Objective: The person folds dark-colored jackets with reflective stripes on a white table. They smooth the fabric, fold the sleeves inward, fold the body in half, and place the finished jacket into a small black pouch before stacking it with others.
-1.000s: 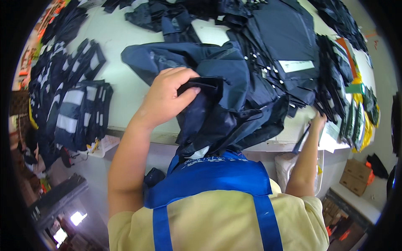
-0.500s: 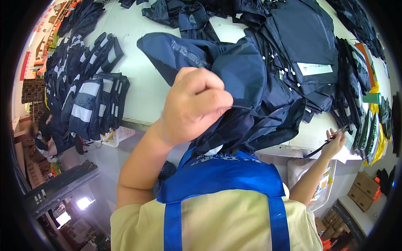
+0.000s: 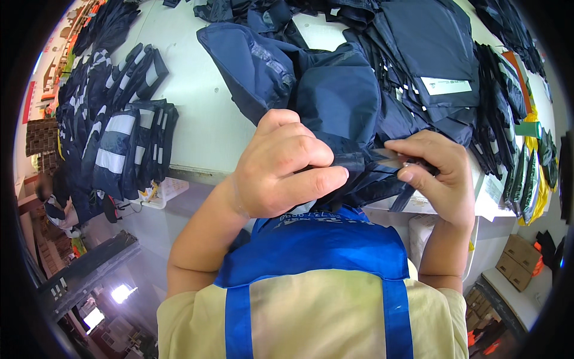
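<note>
A dark navy garment (image 3: 338, 96) lies bunched in front of me at the table's near edge, its hood-like part spread out to the far left. My left hand (image 3: 284, 167) is closed on an edge of it, thumb and forefinger pinching the fabric. In my right hand (image 3: 442, 176) is a pair of thread snips (image 3: 391, 158), mostly covered by the fingers. Its pointed metal blades reach left to the garment's edge, just right of my left fingertips. Whether the blades touch the cloth, I cannot tell.
Folded navy garments with white bands (image 3: 116, 140) are stacked at the left. More flat navy pieces (image 3: 421, 45) with a white label lie at the far right, beside a green roll (image 3: 528, 129) and yellow material (image 3: 534, 179). The white table (image 3: 197, 140) ends just before my body.
My right hand has come in from the right table edge with the snips, up to the garment beside my left hand. The left hand keeps its pinch and has shifted slightly.
</note>
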The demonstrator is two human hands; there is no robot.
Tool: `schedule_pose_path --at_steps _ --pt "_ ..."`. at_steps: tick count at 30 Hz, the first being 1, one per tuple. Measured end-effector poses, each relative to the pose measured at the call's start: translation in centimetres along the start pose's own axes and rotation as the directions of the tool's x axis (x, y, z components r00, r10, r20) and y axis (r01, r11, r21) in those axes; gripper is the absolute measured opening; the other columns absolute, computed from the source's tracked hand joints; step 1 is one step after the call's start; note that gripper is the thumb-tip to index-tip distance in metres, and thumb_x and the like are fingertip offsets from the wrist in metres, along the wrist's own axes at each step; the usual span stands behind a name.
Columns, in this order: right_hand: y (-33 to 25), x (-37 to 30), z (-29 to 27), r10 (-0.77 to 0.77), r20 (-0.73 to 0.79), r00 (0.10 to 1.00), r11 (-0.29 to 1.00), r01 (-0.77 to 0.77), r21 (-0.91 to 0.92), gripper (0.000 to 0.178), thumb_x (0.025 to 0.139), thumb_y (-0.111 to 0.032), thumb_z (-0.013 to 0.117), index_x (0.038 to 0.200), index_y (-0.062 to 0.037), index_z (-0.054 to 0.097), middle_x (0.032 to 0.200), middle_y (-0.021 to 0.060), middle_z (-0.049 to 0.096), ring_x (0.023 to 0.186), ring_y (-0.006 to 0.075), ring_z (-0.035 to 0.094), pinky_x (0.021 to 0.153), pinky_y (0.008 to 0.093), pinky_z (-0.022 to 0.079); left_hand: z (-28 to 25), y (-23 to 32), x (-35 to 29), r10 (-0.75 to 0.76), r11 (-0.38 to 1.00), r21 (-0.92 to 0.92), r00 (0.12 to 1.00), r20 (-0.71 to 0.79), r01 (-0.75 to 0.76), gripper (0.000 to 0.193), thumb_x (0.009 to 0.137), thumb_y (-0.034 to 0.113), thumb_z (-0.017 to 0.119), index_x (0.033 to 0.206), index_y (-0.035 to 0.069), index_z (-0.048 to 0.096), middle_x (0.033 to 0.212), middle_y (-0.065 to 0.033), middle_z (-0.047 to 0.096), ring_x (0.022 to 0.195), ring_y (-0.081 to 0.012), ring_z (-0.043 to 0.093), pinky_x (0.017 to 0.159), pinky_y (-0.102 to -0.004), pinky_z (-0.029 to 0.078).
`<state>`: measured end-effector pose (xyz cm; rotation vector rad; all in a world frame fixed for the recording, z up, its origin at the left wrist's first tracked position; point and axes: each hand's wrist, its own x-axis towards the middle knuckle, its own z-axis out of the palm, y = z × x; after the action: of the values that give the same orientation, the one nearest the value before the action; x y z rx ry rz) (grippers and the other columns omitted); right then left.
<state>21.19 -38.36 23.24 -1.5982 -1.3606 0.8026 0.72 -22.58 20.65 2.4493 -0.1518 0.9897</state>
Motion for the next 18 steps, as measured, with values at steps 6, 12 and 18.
schedule_pose_path --at_steps 6,12,18 --pt "-0.4 0.9 1.4 -0.086 0.019 0.996 0.994 0.087 -0.060 0.027 0.071 -0.002 0.075 0.097 0.0032 0.069 0.080 0.0131 0.065 0.070 0.0194 0.061 0.062 0.0260 0.047 -0.1 -0.1 -0.5 -0.005 1.000 0.000 1.000 -0.016 0.005 0.022 0.058 0.008 0.073 0.080 0.011 0.070 0.075 0.0012 0.050 0.065 -0.0162 0.050 0.065 -0.0323 0.037" --pt "0.8 0.7 1.4 0.000 -0.151 0.989 1.000 0.005 0.031 0.022 0.075 -0.005 0.073 0.096 0.0014 0.070 0.080 0.0078 0.065 0.070 0.0155 0.059 0.065 0.0248 0.045 -0.3 -0.5 -0.5 -0.012 1.000 -0.009 1.000 -0.007 0.012 0.022 0.058 0.007 0.072 0.080 0.010 0.069 0.075 0.0002 0.049 0.065 -0.0173 0.050 0.065 -0.0329 0.038" --pt "13.9 -2.4 -5.7 0.226 -0.697 0.681 0.927 -0.370 -0.062 0.027 0.087 -0.016 0.067 0.109 -0.0002 0.068 0.095 0.0046 0.068 0.085 0.0095 0.058 0.079 0.0217 0.045 -1.4 -1.5 -1.5 -0.092 0.993 0.070 0.996 -0.014 0.092 0.044 0.058 -0.012 0.072 0.098 0.007 0.065 0.075 -0.0040 0.053 0.065 -0.0213 0.051 0.063 -0.0357 0.043"
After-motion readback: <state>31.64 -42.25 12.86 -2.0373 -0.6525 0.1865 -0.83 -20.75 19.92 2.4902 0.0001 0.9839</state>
